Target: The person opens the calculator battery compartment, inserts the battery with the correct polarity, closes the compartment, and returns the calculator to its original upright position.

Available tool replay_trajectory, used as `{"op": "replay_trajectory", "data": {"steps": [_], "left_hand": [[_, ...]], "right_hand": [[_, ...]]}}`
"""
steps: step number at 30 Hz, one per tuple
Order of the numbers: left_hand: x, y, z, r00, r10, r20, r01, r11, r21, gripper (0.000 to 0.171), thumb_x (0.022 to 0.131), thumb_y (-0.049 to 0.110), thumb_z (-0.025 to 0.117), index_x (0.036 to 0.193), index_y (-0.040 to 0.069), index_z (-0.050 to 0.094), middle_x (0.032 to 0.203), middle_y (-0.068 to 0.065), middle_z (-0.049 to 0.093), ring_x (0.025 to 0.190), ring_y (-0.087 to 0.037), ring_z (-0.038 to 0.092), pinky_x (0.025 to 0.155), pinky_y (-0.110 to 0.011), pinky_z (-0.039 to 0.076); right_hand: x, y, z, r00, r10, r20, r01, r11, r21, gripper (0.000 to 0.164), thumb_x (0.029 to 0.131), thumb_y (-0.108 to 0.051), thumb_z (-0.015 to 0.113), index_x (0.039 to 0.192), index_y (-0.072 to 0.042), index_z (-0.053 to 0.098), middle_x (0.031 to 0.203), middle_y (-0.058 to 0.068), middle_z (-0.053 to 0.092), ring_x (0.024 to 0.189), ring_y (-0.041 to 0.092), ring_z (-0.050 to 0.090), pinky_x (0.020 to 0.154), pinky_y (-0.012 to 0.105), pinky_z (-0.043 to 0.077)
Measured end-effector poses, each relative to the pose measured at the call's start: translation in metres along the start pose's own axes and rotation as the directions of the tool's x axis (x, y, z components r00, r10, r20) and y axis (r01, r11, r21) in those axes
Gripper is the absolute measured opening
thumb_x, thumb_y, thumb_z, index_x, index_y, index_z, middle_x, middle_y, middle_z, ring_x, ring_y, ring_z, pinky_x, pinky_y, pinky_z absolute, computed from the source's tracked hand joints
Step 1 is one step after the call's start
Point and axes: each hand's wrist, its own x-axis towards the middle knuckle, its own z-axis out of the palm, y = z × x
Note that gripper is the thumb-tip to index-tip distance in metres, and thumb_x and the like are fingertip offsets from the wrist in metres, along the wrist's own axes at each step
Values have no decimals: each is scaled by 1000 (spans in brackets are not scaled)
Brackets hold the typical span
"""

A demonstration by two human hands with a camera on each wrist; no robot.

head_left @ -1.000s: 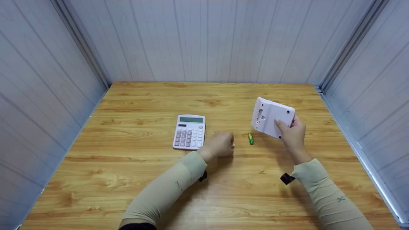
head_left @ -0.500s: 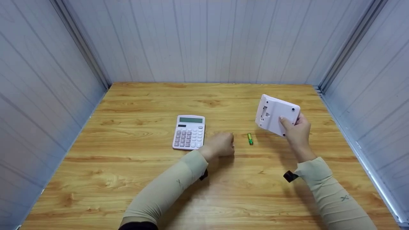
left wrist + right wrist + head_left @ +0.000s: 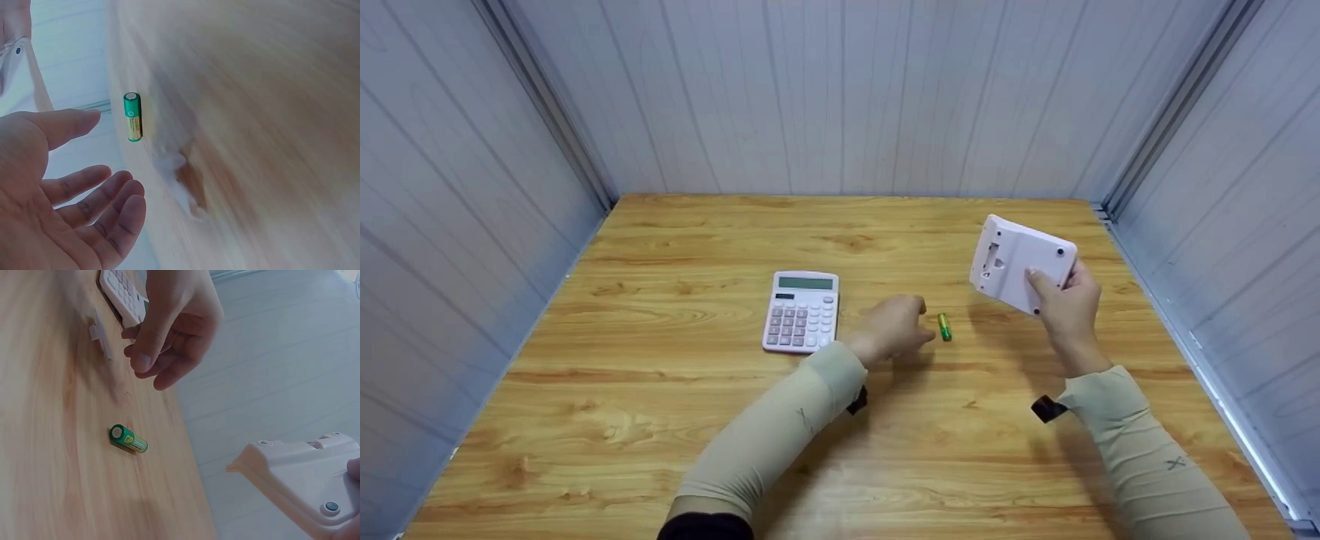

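My right hand (image 3: 1069,304) grips a pale calculator (image 3: 1024,262) above the table, thumb on its back. The back faces the head camera and its battery slot is uncovered. My left hand (image 3: 891,326) is just left of a green and gold battery (image 3: 944,327) lying on the wood, not touching it. In the left wrist view its fingers are apart and loosely bent, with nothing between them. Below that hand is a small pale battery cover (image 3: 100,338), blurred in the left wrist view and mostly hidden from the head view.
A second pale calculator (image 3: 801,312) lies face up on the wooden table (image 3: 660,420), left of my left hand and close to its wrist. Ribbed white wall panels (image 3: 840,97) stand behind the table and at both sides.
My left hand has uncurled, let go of the small battery cover and moved right, nearer the battery. My right hand has carried the calculator slightly up and to the right.
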Motion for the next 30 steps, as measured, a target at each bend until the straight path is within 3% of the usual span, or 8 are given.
{"op": "replay_trajectory", "data": {"steps": [3, 7, 11, 14, 17, 21, 24, 30], "left_hand": [[7, 4, 4, 1000, 11, -27, -10, 1000, 27, 49, 104, 30, 74, 143, 2, 65, 137, -13, 74, 105, -19, 73, 101, -37, 62], [15, 5, 9, 999, 6, -52, -5, 1000, 21, 45, 103, 27, 74, 139, 1, 67, 136, -13, 74, 119, -24, 72, 105, -41, 61], [22, 5, 13, 998, -1, -63, 2, 1000, 25, 41, 102, 26, 74, 135, 1, 69, 132, -13, 75, 109, -20, 70, 102, -39, 61], [27, 6, 16, 997, 7, -77, -4, 999, 42, 31, 102, 27, 76, 121, 3, 73, 112, -7, 76, 89, -14, 64, 86, -32, 60], [33, 7, 19, 997, -1, -76, 5, 999, 49, 26, 102, 31, 76, 91, 9, 67, 78, 2, 60, 65, -10, 47, 60, -26, 44], [40, 12, 23, 998, -38, -50, 40, 998, 44, 48, 103, 33, 76, 66, 16, 52, 54, 8, 44, 49, -8, 34, 48, -24, 28], [43, 17, 27, 997, -63, -54, 67, 995, 75, 53, 103, 36, 77, 60, 19, 52, 49, 9, 45, 48, -8, 38, 47, -24, 33], [47, 24, 33, 991, -107, -79, 117, 984, 134, 52, 100, 40, 79, 62, 20, 50, 58, 8, 44, 56, -10, 43, 53, -27, 39]], "right_hand": [[0, 0, -2, 1000, 6, 6, -6, 1000, -10, 39, 104, -7, 68, 141, 1, 60, 136, 18, 71, 118, 21, 73, 96, 32, 64], [1, 0, -5, 1000, 21, 19, -21, 1000, -2, 41, 106, -9, 67, 145, -1, 58, 143, 18, 67, 131, 30, 69, 106, 43, 61], [2, 0, -7, 999, 36, 14, -36, 999, 19, 41, 106, -8, 67, 145, -3, 58, 144, 18, 66, 135, 34, 67, 105, 43, 61], [3, 0, -8, 999, 35, 2, -35, 999, 20, 40, 105, -7, 67, 144, -4, 59, 139, 13, 68, 131, 29, 68, 99, 35, 64], [4, 2, -8, 1000, 10, -28, -9, 1000, 26, 37, 102, -5, 70, 138, -1, 63, 123, 6, 73, 116, 19, 73, 87, 24, 65], [5, 5, -7, 998, -18, -57, 21, 999, 48, 34, 98, -2, 72, 131, 2, 66, 107, -3, 73, 99, 10, 73, 78, 18, 64], [5, 5, -7, 999, -8, -52, 10, 999, 40, 35, 99, -2, 72, 133, 1, 65, 111, -2, 73, 103, 10, 72, 80, 17, 63], [4, 5, -9, 998, 26, -55, -26, 1000, 10, 39, 100, -3, 72, 138, 2, 63, 126, 13, 73, 111, 15, 72, 86, 19, 64]]}}
